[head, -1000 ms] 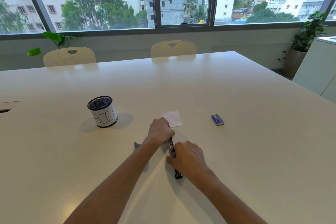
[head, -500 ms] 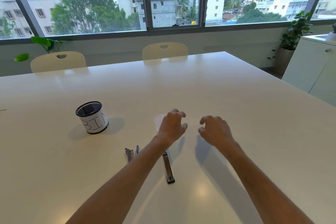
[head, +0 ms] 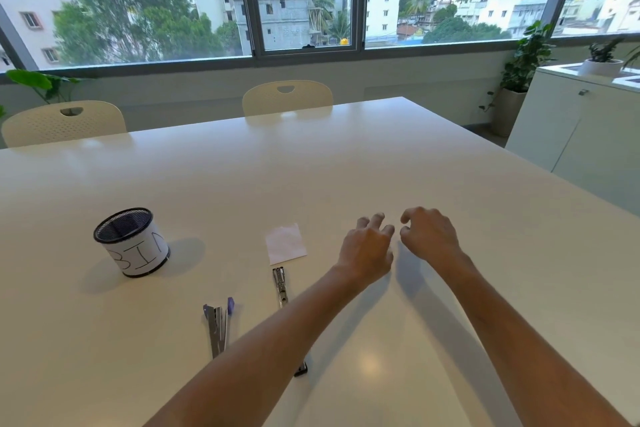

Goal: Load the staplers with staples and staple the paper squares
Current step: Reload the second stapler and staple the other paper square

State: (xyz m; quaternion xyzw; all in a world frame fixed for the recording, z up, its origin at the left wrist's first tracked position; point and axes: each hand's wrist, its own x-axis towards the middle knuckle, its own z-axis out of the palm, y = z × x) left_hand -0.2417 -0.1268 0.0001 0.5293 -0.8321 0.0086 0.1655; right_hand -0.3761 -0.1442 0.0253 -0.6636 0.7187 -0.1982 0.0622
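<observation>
left grip (head: pixel 367 248): raised over the bench (head: pixel 346 156), fingers loosely curled, grasping nothing; looks released.
right grip (head: pixel 429 236): just beside the left one, fingers loosely curled too, nothing held.
what they cover: staple box isn't visible; may be hidden under the hands, cannot tell.
open stapler (head: pixel 280 286): lies flat on bench, metal channel facing up, near end hidden under the left forearm; likely left open so staples can drop in.
second stapler (head: pixel 218 326): purple and metal, near edge of bench, left of the open one, untouched.
paper square (head: pixel 285 243): flat, just beyond open stapler's far tip, handy for stapling later.
bin cup (head: pixel 133 241): upright, well left, labelled BIN, probably for scraps.
step guess: fetching staples; loading not yet done.
</observation>
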